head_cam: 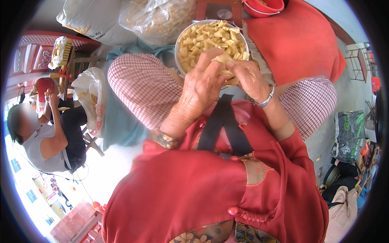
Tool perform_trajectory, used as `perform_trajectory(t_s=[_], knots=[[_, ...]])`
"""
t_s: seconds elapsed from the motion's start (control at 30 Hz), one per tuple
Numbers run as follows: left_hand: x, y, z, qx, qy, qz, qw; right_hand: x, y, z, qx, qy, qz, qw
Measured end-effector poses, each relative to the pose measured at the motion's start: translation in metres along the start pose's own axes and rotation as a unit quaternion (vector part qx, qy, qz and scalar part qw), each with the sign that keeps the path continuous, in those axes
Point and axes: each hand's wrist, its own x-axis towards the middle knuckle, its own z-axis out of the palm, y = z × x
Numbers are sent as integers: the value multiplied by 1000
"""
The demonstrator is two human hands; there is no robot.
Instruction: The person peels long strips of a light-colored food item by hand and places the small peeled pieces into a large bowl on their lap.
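My left hand (pixel 202 82) and my right hand (pixel 250 77) meet over the near edge of a round basin (pixel 177 57). Between them they grip a pale yellow bundle of dried, folded leaf-like strips (pixel 223 59), with more strips showing below the fingers. Many short, tied-looking pieces of the same pale yellow material (pixel 212 36) fill the basin. A silvery bracelet is on my right wrist. The fingers hide part of the bundle.
Large clear plastic bags (pixel 161 21) of similar pieces stand behind the basin, left of a red bucket (pixel 263 7). A red cloth (pixel 297 42) lies to the right. At the left, another person (pixel 45 139) sits near a white plastic bag (pixel 91 100) and a wooden stand.
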Motion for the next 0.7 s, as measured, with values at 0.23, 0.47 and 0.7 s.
perform_trajectory(t_s=[0.23, 0.47, 0.7], knots=[[-3, -7, 4, -54, -24, -14, 998, -1, -5, -8, -53, -36, -34, 997], [-1, -1, 5, -494, -59, -342, 797, -6, 1, 1, -19, 26, -117, 993], [9, 24, -4, -692, -66, -384, 607, -14, 15, -11, 32, 62, -94, 993]])
